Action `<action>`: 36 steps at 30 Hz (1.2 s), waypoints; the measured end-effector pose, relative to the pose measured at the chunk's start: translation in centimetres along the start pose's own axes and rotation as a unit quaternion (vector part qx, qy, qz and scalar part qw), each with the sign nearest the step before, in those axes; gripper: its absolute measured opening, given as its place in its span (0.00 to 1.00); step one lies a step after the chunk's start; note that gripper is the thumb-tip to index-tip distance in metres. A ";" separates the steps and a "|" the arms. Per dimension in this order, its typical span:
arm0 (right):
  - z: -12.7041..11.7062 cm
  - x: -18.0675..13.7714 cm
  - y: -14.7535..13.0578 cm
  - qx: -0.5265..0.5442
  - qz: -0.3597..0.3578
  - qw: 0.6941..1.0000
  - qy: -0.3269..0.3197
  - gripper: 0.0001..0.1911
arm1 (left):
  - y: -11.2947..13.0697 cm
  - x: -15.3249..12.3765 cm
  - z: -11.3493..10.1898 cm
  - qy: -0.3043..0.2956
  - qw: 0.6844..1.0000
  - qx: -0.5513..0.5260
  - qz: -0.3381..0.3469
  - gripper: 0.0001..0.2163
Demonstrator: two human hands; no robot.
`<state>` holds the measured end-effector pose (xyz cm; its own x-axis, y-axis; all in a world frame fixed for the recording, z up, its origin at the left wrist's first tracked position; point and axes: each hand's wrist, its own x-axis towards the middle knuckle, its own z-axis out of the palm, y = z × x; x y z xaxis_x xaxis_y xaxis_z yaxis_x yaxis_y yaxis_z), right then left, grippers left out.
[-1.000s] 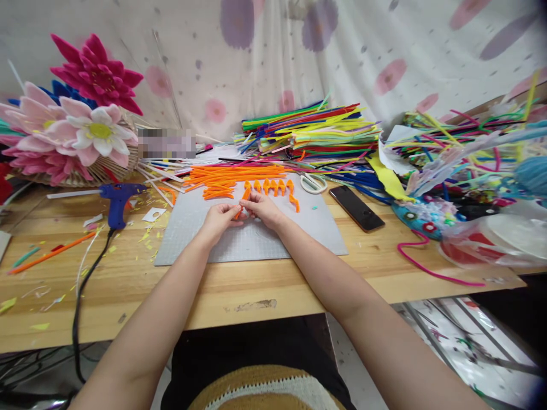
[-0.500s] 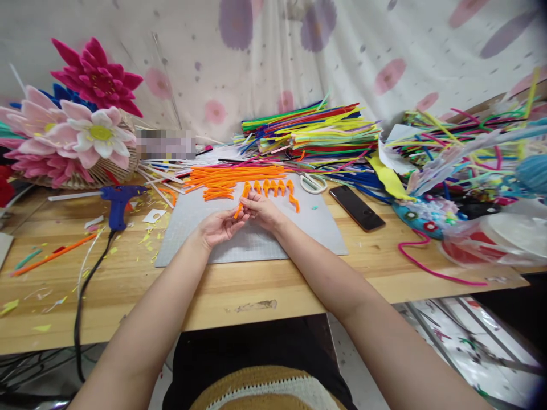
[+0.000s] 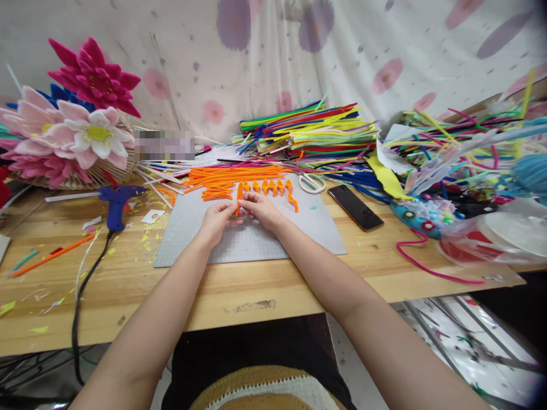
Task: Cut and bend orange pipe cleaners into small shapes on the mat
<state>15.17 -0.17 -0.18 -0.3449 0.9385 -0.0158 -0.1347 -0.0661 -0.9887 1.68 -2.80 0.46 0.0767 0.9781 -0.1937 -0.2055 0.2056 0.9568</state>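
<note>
Between my two hands stands a short orange pipe cleaner (image 3: pixel 240 192), held upright over the grey cutting mat (image 3: pixel 188 245). My left hand (image 3: pixel 217 219) pinches its lower end between thumb and fingers. From the other side, the fingers of my right hand (image 3: pixel 260 208) close on the same piece. Just beyond my right hand lies a row of bent orange pipe cleaner pieces (image 3: pixel 273 187), the rightmost with a long wavy tail. Behind my hands are cut orange pipe cleaners (image 3: pixel 239 173), long and short, in a loose pile.
Scissors (image 3: pixel 311 183) and a phone (image 3: pixel 355 208) lie to the right. At left are a blue glue gun (image 3: pixel 116 206) with a black cord and fuzzy flowers (image 3: pixel 96 134). Bundled coloured pipe cleaners (image 3: pixel 311 131) fill the back. A plastic-wrapped tub (image 3: pixel 491 233) stands far right.
My left hand has turned and closed its fingers on the orange piece's lower end; before, its fingers were more spread. The piece now stands straighter. My right hand stays nearly in place.
</note>
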 end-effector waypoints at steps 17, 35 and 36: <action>1.0 0.1 0.2 0.101 0.027 0.993 -0.053 0.19 | 1.9 -0.4 -0.2 -0.011 0.965 -0.157 -0.211 0.09; 0.9 0.6 0.6 0.026 -0.041 0.989 0.139 0.17 | -0.1 -0.9 0.7 0.158 0.918 0.291 0.217 0.08; 0.9 0.6 0.6 0.024 -0.041 0.990 0.134 0.17 | -0.2 -0.8 0.7 0.155 0.920 0.290 0.213 0.08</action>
<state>14.05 0.08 -0.61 -0.0732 0.9972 0.0182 -0.1974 0.0034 -0.9803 2.32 -3.63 0.59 -0.1898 0.9468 0.2599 0.4100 -0.1641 0.8972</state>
